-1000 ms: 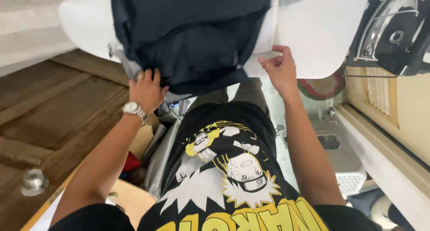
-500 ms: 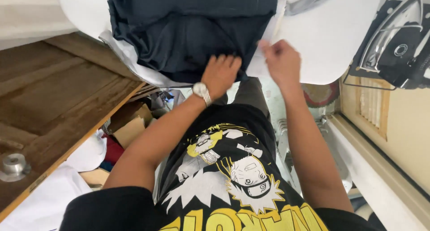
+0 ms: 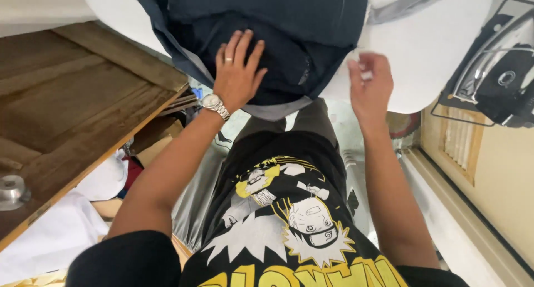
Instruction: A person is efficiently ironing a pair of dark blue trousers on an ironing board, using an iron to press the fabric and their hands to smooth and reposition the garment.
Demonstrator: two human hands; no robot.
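A dark navy garment [image 3: 311, 25] lies spread over the white ironing board [image 3: 434, 53]. My left hand [image 3: 236, 70], with a ring and a silver wristwatch, rests flat on the cloth near its lower edge, fingers apart. My right hand [image 3: 370, 86] hovers over the board's white cover just right of the garment, fingers loosely curled and blurred. It holds nothing that I can see.
A black and silver iron [image 3: 498, 81] sits in a wire rest at the right end of the board. A wooden tabletop [image 3: 72, 114] lies to the left with a small metal object [image 3: 11, 189] on it. Cardboard and white cloth [image 3: 55, 231] lie below.
My left hand has slid up from the garment's lower edge onto the cloth and spread flat. My right hand has come off the garment's edge to the right.
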